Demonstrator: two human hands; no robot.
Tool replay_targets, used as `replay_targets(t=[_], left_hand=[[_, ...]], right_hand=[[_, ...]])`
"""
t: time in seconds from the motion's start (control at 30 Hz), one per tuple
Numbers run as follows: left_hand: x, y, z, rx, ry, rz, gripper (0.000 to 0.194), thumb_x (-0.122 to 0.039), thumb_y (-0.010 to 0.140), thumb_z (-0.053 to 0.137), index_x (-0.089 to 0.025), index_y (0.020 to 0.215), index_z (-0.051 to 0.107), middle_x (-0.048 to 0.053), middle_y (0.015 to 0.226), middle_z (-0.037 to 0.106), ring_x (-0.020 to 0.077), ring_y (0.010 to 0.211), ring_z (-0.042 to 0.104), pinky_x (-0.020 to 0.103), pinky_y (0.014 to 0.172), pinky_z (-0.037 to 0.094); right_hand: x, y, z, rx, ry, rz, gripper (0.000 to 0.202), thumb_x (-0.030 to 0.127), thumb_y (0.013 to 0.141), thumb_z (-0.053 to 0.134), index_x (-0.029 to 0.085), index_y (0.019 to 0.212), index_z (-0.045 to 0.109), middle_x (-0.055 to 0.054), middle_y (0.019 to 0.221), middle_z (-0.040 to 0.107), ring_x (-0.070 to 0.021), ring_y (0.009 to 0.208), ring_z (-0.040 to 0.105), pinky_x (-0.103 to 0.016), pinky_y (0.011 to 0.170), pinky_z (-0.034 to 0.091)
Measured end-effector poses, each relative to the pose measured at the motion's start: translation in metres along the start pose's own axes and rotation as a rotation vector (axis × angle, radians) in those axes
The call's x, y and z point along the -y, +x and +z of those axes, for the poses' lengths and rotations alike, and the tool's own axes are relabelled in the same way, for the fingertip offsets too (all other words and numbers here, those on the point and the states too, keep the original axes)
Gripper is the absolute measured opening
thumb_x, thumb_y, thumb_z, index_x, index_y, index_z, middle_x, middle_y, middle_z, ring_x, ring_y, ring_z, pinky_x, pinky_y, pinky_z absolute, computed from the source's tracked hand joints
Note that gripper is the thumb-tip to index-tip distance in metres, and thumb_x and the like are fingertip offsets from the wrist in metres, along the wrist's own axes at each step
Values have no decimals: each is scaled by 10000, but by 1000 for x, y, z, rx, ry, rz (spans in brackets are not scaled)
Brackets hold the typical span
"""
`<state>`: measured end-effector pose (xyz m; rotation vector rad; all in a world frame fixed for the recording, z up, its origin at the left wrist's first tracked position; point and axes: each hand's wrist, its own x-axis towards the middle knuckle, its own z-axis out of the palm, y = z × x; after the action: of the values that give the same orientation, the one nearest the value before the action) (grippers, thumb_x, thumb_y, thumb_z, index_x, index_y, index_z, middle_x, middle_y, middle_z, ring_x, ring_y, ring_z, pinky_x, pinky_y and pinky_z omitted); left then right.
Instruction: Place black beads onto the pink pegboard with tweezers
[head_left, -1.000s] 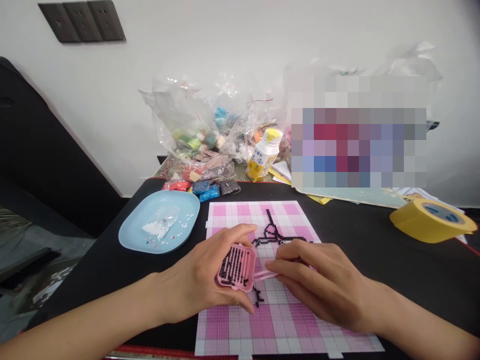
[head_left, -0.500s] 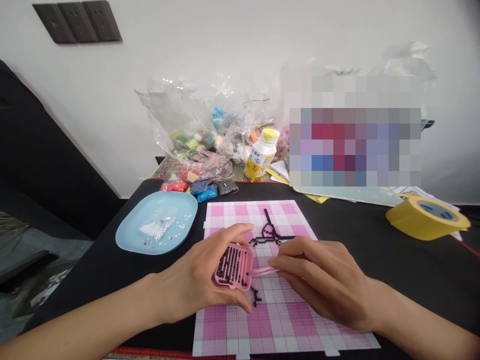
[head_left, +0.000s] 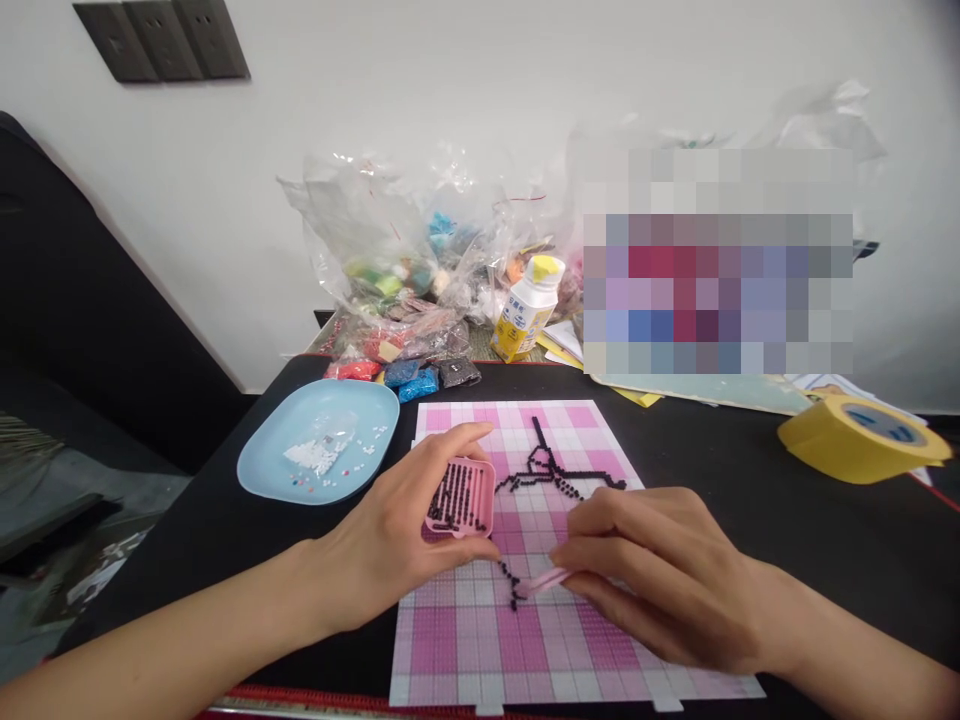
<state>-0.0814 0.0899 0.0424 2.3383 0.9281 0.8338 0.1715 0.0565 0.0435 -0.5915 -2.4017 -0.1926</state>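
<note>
My left hand (head_left: 405, 520) is closed around a small pink ridged tray (head_left: 484, 500), thumb below and fingers above. Rows of black beads (head_left: 456, 497) lie in its grooves. Between the fingertips of my right hand (head_left: 652, 580) are pink tweezers (head_left: 547, 580), their tips down at a short line of black beads (head_left: 514, 590) on the pegboard. The pegboard (head_left: 465, 655) has a pink and white checked pattern. Farther up it, more black beads (head_left: 551, 465) form branching lines, partly hidden by my hands. Whether the tweezers hold a bead cannot be made out.
A light blue plate (head_left: 262, 470) with white beads and a small bag stands left. Behind are bead packets (head_left: 418, 385), plastic bags (head_left: 360, 220) and a yellow-capped bottle (head_left: 529, 310). Yellow tape (head_left: 840, 450) lies at the right on the black table mat (head_left: 697, 440).
My right hand has brought the tweezers from the tray's edge down to the lower bead line on the pegboard. My left hand has lifted the tray slightly up and left.
</note>
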Motion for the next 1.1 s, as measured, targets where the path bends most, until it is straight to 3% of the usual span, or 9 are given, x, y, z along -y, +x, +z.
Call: replay_targets(t=[0.2, 0.4, 1.1], left_hand=[[1, 0, -1, 36, 8, 23, 815, -356, 803, 788, -364, 1426, 262, 33, 1254, 577, 240, 1104, 609, 418, 1016, 483], [1, 0, -1, 40, 11, 25, 803, -351, 814, 778, -365, 1428, 261, 45, 1255, 577, 256, 1096, 615, 444, 1003, 493], [1, -1, -1, 43, -29, 41, 849, -331, 791, 802, -362, 1441, 256, 39, 1276, 574, 245, 1131, 600, 420, 1020, 480]], right_hand=[[2, -6, 6, 50, 125, 6, 163, 215, 997, 421, 169, 965, 575, -20, 804, 585, -104, 611, 530, -240, 537, 415], [2, 1, 0, 138, 55, -27, 220, 238, 1005, 409, 173, 903, 593, -11, 768, 594, -97, 560, 497, -235, 509, 409], [0, 0, 5, 112, 24, -77, 147, 229, 993, 458, 161, 957, 583, -14, 781, 598, -114, 574, 456, -244, 491, 382]])
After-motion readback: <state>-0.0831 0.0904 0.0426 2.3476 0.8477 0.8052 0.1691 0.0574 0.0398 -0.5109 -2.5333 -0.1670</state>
